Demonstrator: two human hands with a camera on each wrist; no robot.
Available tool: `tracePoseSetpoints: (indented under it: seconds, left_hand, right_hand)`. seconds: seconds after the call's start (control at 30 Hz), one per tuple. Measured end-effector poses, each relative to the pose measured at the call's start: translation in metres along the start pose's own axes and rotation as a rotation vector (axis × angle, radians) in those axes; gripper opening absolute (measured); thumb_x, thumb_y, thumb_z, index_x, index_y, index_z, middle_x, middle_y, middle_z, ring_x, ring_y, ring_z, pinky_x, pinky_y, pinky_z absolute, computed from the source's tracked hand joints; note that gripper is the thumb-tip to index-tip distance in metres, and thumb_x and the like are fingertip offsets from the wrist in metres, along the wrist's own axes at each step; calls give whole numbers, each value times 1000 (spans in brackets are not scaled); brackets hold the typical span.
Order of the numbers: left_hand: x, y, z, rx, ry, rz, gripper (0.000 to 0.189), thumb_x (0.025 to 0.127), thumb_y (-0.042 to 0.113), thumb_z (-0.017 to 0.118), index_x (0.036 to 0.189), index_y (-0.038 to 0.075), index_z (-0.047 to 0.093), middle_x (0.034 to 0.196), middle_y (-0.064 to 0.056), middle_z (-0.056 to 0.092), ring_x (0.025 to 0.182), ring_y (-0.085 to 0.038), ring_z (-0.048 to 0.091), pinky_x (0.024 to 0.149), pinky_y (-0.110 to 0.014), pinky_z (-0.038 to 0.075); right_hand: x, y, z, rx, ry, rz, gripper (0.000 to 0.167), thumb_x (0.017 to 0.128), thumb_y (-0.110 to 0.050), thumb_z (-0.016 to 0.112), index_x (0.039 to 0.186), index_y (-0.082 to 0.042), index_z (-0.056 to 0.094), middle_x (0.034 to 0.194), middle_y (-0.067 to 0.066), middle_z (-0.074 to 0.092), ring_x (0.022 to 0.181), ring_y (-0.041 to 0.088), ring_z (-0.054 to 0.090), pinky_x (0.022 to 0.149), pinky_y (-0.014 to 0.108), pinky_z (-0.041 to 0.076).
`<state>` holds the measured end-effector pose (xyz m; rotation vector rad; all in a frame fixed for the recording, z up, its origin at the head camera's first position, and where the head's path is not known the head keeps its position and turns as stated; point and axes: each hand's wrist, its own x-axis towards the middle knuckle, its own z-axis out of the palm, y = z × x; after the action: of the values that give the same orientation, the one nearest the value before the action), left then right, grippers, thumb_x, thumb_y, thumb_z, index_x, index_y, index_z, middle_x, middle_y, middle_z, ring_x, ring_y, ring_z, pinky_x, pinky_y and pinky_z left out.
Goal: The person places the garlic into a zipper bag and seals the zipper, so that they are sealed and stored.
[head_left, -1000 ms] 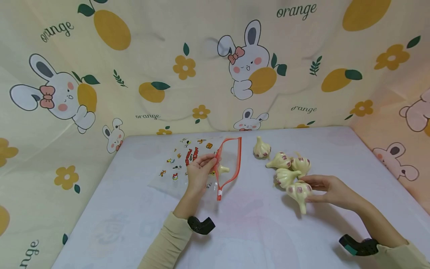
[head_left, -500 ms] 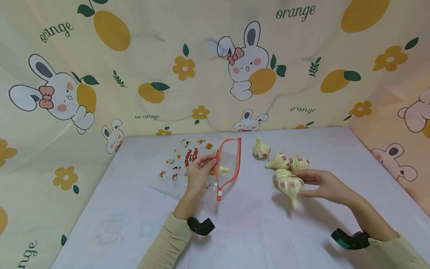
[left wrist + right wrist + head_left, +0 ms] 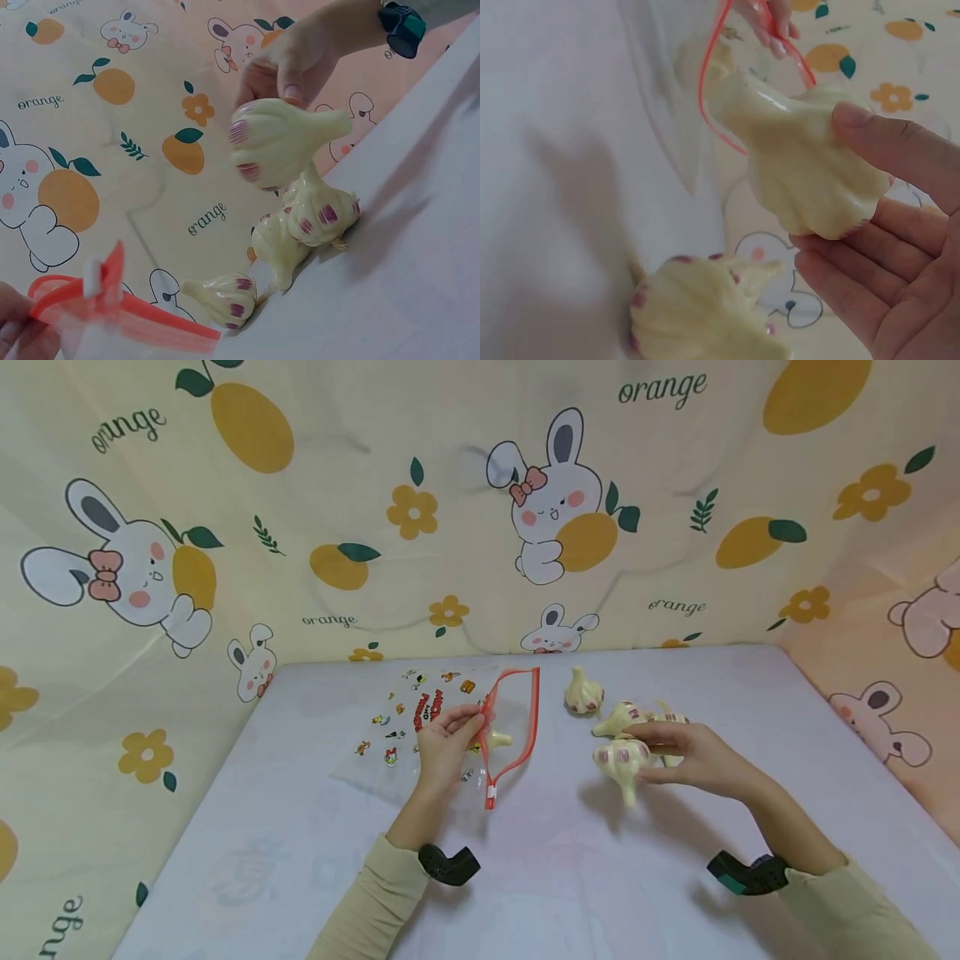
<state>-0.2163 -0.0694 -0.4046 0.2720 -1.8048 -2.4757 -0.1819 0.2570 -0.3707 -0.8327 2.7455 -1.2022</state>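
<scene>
My left hand (image 3: 444,745) pinches the red zip edge of a clear printed zip bag (image 3: 405,768), whose mouth gapes to the right. Inside the bag, near its mouth, lies a garlic bulb (image 3: 498,739), partly hidden. My right hand (image 3: 697,758) holds another garlic bulb (image 3: 621,760) above the table, thumb on one side and fingers on the other; its stem points toward me in the head view. This held bulb (image 3: 802,165) lines up with the red-rimmed bag mouth in the right wrist view.
Several loose garlic bulbs lie right of the bag: one (image 3: 583,693) farther back, another (image 3: 622,718) just behind the held bulb, and one (image 3: 670,717) partly covered by the right hand. A patterned cloth (image 3: 420,568) rises behind the white table (image 3: 300,860).
My right hand has carried its garlic bulb leftward and slightly away from me, across the loose bulbs toward the bag. The left hand and the bag have stayed in place.
</scene>
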Motion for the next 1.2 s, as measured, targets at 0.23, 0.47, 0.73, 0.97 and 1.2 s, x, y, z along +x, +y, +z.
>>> tracePoseSetpoints:
  seconds: [0.23, 0.47, 0.73, 0.97, 1.2]
  left_hand:
    - [-2, 1, 0, -1, -2, 17, 21, 85, 1, 69, 106, -4, 68, 87, -2, 77, 76, -7, 73, 73, -21, 62]
    - [-2, 3, 1, -9, -4, 18, 22, 86, 0, 68, 107, -5, 67, 86, -2, 77, 76, -7, 73, 77, -24, 62]
    - [-3, 4, 1, -4, -4, 20, 23, 86, -1, 68, 108, -6, 67, 86, -2, 77, 76, -7, 73, 78, -26, 62]
    - [-3, 2, 1, -14, -14, 24, 23, 86, -1, 68, 108, -7, 66, 86, -2, 77, 77, -8, 73, 77, -25, 62]
    - [-3, 2, 1, -12, -16, 21, 22, 86, 0, 68, 108, -6, 66, 85, -1, 77, 77, -7, 73, 77, -24, 62]
  right_hand:
    - [12, -6, 6, 82, -10, -26, 53, 75, -9, 81, 123, 2, 61, 119, 27, 66, 100, -16, 58, 82, 9, 53]
    - [22, -8, 13, 123, -7, -9, 50, 77, -11, 80, 121, 4, 62, 118, 25, 66, 100, -16, 58, 84, 14, 57]
    - [35, -11, 21, 113, 10, -14, 52, 76, -11, 80, 122, 4, 62, 119, 22, 65, 99, -18, 56, 87, 10, 54]
    - [46, -13, 30, 136, 15, 18, 54, 77, -13, 80, 125, 2, 61, 125, 24, 63, 100, -18, 55, 93, 39, 58]
    - [60, -14, 41, 179, 16, 59, 57, 78, -11, 79, 128, 4, 58, 129, 24, 62, 108, 1, 64, 97, 44, 54]
